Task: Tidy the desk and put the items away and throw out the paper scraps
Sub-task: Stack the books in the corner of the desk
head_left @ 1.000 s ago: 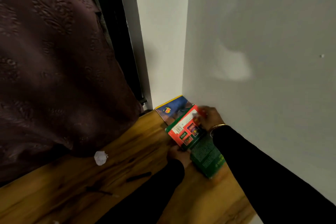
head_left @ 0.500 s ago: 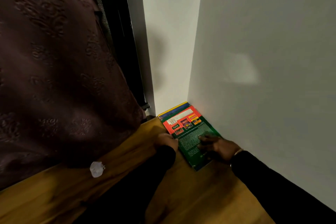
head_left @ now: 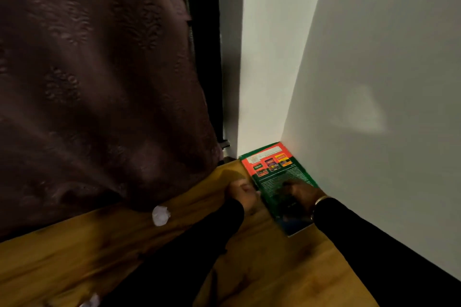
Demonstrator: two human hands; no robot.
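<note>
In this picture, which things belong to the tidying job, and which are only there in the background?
Belong to the job: green-and-red book in the corner, under the right hand; left hand beside its edge; crumpled white paper ball; white paper scrap at the bottom edge; the wooden desk itself.
Only there: dark patterned curtain; white wall.

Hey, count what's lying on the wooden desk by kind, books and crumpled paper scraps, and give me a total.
Book: 1 in plain view; any beneath it are hidden
Paper scraps: 2
Total: 3
</note>
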